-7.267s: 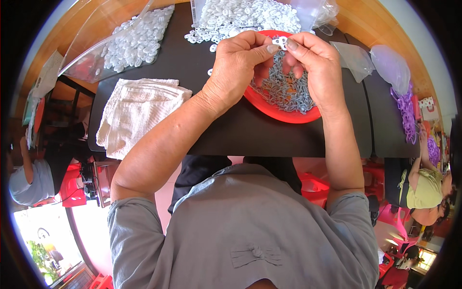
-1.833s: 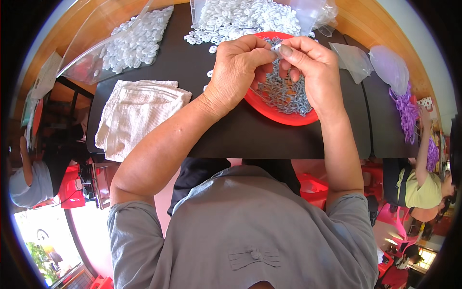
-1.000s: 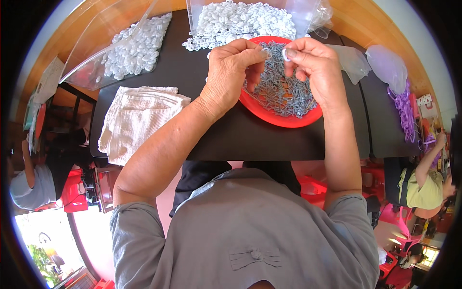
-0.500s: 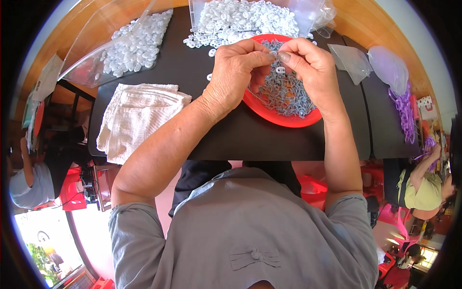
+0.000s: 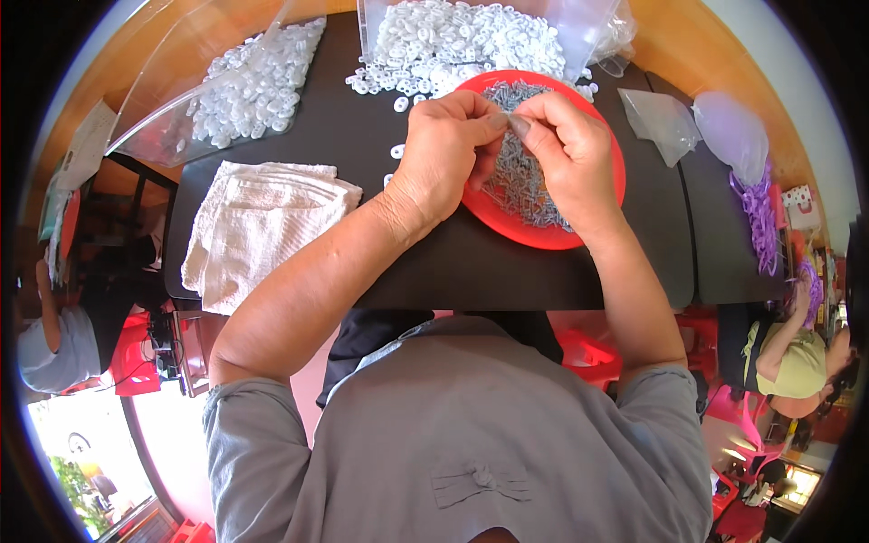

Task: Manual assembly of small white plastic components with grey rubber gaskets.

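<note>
Both my hands meet over a round red plate (image 5: 605, 206) filled with thin grey metal pieces (image 5: 520, 192), screws or nails by their look. The fingertips of my left hand (image 5: 445, 147) are pinched together, and whatever lies in them is hidden. Close against it, my right hand (image 5: 572, 154) pinches with thumb and forefinger, its contents too small to name. Several small white oval plastic pieces with holes (image 5: 396, 152) lie on the table just left of my left hand.
Behind the plate, a heap of white plastic pieces (image 5: 471, 41) spills from a clear bag. Another clear bag of white pieces (image 5: 244, 95) lies at far left. A folded cream cloth (image 5: 267, 226) rests near my left forearm. Plastic bags (image 5: 661, 122) lie right; people sit at both sides.
A white plastic piece that hung below my fingertips no longer shows. My hands have shifted slightly down and left, still pinched together.
</note>
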`<state>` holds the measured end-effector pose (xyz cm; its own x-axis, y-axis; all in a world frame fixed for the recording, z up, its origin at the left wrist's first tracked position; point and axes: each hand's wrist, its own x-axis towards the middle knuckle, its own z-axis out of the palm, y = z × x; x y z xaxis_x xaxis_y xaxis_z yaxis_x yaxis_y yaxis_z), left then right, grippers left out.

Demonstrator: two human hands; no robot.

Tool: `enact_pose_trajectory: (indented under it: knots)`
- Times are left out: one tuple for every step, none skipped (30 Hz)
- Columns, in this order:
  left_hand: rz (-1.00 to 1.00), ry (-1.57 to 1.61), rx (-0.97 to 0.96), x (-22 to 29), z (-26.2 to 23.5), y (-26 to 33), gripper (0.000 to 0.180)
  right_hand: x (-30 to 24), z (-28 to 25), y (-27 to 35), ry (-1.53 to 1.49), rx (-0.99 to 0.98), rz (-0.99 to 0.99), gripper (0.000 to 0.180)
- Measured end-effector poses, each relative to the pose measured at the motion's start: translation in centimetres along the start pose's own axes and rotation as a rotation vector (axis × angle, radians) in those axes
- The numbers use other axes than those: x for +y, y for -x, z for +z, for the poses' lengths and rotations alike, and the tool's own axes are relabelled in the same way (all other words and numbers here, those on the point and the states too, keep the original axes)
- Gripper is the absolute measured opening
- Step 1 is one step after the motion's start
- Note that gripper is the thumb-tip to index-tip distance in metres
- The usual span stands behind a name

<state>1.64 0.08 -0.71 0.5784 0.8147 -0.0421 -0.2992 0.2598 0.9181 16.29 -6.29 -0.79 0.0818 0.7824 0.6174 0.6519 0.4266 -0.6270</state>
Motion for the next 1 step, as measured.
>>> enact_pose_trajectory:
  knots:
    - [-0.016,-0.024,-0.012,0.11,-0.27,-0.07,0.014,-0.52,-0.13,-0.06,-0.037,-0.034,0.136,0.003]
